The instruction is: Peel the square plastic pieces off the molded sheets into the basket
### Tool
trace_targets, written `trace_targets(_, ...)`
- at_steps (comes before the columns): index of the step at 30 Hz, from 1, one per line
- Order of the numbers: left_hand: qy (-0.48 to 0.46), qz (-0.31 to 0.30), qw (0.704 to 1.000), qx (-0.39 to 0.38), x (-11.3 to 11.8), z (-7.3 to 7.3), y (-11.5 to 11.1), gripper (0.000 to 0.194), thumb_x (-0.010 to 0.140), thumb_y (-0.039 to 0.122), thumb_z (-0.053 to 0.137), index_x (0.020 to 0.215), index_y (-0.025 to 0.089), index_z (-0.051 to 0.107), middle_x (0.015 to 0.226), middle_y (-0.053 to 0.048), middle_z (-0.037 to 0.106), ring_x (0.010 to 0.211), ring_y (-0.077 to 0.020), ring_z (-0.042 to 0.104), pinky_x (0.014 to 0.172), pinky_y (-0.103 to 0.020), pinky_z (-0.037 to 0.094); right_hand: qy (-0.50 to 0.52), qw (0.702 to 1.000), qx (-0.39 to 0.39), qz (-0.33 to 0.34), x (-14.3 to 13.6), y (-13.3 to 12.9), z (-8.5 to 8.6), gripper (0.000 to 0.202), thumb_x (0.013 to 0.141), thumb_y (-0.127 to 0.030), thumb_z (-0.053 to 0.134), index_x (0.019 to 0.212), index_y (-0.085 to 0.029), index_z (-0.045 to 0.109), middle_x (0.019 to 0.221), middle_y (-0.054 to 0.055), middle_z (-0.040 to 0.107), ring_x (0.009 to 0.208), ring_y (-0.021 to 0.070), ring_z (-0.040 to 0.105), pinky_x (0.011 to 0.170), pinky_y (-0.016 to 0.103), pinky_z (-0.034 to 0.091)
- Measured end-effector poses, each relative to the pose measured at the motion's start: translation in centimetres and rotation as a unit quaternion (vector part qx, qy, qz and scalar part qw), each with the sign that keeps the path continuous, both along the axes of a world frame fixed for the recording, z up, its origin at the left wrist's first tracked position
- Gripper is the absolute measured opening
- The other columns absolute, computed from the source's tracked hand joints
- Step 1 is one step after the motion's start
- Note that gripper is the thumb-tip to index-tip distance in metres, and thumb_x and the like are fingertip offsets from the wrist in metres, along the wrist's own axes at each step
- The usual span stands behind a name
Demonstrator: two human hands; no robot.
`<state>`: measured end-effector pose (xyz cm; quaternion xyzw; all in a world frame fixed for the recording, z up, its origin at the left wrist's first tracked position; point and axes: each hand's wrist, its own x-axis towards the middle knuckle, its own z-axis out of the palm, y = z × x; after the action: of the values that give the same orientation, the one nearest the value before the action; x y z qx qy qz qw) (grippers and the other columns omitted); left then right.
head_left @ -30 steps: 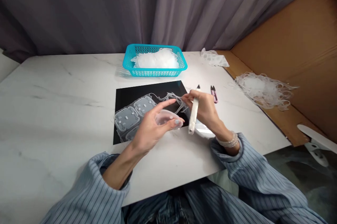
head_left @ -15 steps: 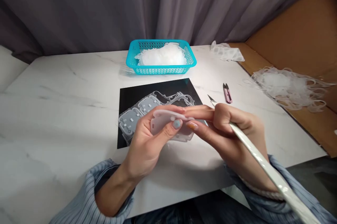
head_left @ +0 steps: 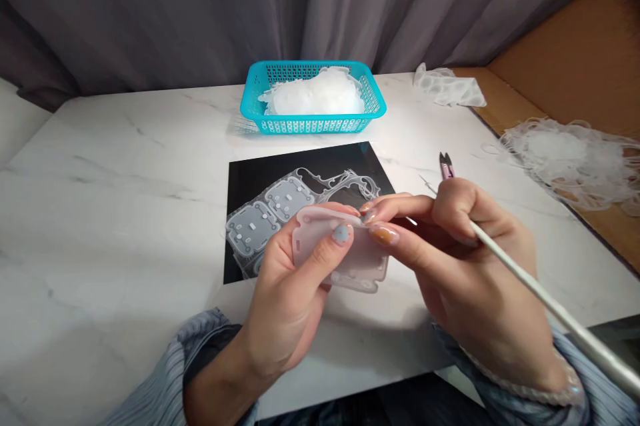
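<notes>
My left hand (head_left: 285, 306) is closed round a translucent, milky silicone piece (head_left: 367, 259) with rounded corners and small slots, thumb on its face. The fingertips of my right hand (head_left: 475, 266) pinch at the piece's upper right edge; whether a scrap is between them I cannot tell. Lodged in that same hand is a craft knife (head_left: 545, 303), its white handle running down to the right and its thin blade pointing up left, away from the piece. Beneath, partly hidden by my left hand, a clear sheet of moulded silicone pieces (head_left: 253, 229) lies on a black mat (head_left: 300, 161).
A blue basket (head_left: 313, 125) of whitish translucent pieces stands at the back. Thread snips (head_left: 447, 165) lie just beyond my right hand, partly hidden. Translucent trimmings (head_left: 570, 153) are heaped by a cardboard surface (head_left: 585, 19) at the right. A white dimpled strip (head_left: 450, 87) lies at the back right.
The silicone piece has tipped so more of its face shows. My right fingertips have shifted along its edge, and the knife has turned in the hand. The whole view has shifted slightly.
</notes>
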<state>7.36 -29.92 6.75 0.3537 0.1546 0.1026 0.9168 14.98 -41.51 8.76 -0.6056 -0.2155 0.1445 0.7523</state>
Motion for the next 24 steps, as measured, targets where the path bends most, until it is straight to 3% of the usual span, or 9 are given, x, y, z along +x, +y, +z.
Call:
trace_targets(6, 0.008, 0.008, 1.000, -0.003, 0.1, 0.4, -0.1, 0.004, 0.083, 0.027, 0.073, 0.087, 0.025, 0.074, 0.078, 0.001, 0.069, 0.079, -0.0143, 0.070, 0.068, -0.021, 0.056, 0.064, 0.998, -0.001, 0.021, 0.5, 0.0, -0.1, 0.046, 0.078, -0.015, 0.078, 0.068, -0.024, 0.033, 0.081, -0.002, 0.074, 0.073, 0.0152, 0.068, 0.059, 0.026, 0.054)
trace_targets(12, 0.017, 0.024, 0.999, 0.042, -0.2, 0.3, -0.2, 0.005, 0.082, 0.029, 0.074, 0.085, 0.025, 0.072, 0.082, 0.001, 0.072, 0.085, -0.0166, 0.071, 0.076, -0.025, 0.057, 0.090, 0.996, 0.003, 0.028, 0.5, 0.3, 0.2, 0.044, 0.076, -0.011, 0.076, 0.066, -0.023, 0.034, 0.077, -0.003, 0.072, 0.068, 0.0132, 0.064, 0.056, 0.024, 0.052)
trace_targets(16, 0.050, -0.012, 0.989, 0.140, -0.3, 0.0, 0.2, 0.024, 0.084, 0.034, 0.072, 0.108, 0.032, 0.069, 0.099, 0.001, 0.074, 0.089, -0.0154, 0.071, 0.077, -0.021, 0.056, 0.077, 0.997, 0.000, -0.002, 0.9, 0.0, -0.5, 0.044, 0.076, -0.012, 0.076, 0.066, -0.022, 0.033, 0.077, -0.003, 0.071, 0.064, 0.0104, 0.061, 0.055, 0.021, 0.051)
trace_targets(19, 0.105, -0.035, 0.966, 0.235, -0.1, -0.6, 1.1, 0.053, 0.082, 0.037, 0.073, 0.132, 0.036, 0.054, 0.118, -0.002, 0.071, 0.108, -0.0216, 0.067, 0.091, -0.029, 0.055, 0.034, 0.996, -0.031, -0.081, 4.2, -2.3, -2.6, 0.044, 0.076, -0.018, 0.075, 0.068, -0.022, 0.032, 0.083, 0.000, 0.071, 0.068, 0.0113, 0.062, 0.056, 0.022, 0.053)
trace_targets(21, 0.141, -0.025, 0.946, 0.290, 0.3, -1.3, 1.7, 0.059, 0.080, 0.044, 0.072, 0.135, 0.036, 0.051, 0.127, -0.004, 0.067, 0.117, -0.0259, 0.063, 0.097, -0.036, 0.053, -0.020, 0.978, -0.079, -0.191, 8.4, -5.8, -4.0, 0.042, 0.078, -0.025, 0.072, 0.071, -0.023, 0.031, 0.088, 0.002, 0.069, 0.074, 0.0136, 0.064, 0.055, 0.023, 0.053)
trace_targets(23, 0.165, -0.019, 0.936, 0.311, 0.8, -1.9, 2.1, 0.061, 0.078, 0.049, 0.072, 0.134, 0.037, 0.051, 0.131, -0.004, 0.065, 0.118, -0.0289, 0.062, 0.098, -0.041, 0.053, -0.105, 0.914, -0.165, -0.356, 13.5, -10.4, -4.6, 0.037, 0.078, -0.030, 0.066, 0.075, -0.025, 0.030, 0.092, 0.003, 0.068, 0.079, 0.0155, 0.065, 0.057, 0.025, 0.054)
trace_targets(24, 0.170, -0.014, 0.935, 0.311, 0.9, -2.1, 2.3, 0.061, 0.077, 0.051, 0.072, 0.134, 0.037, 0.052, 0.130, -0.005, 0.066, 0.116, -0.0299, 0.064, 0.096, -0.043, 0.054, -0.138, 0.859, -0.229, -0.437, 16.0, -12.7, -4.5, 0.034, 0.078, -0.032, 0.062, 0.075, -0.025, 0.028, 0.090, 0.002, 0.067, 0.079, 0.0159, 0.066, 0.059, 0.026, 0.056)
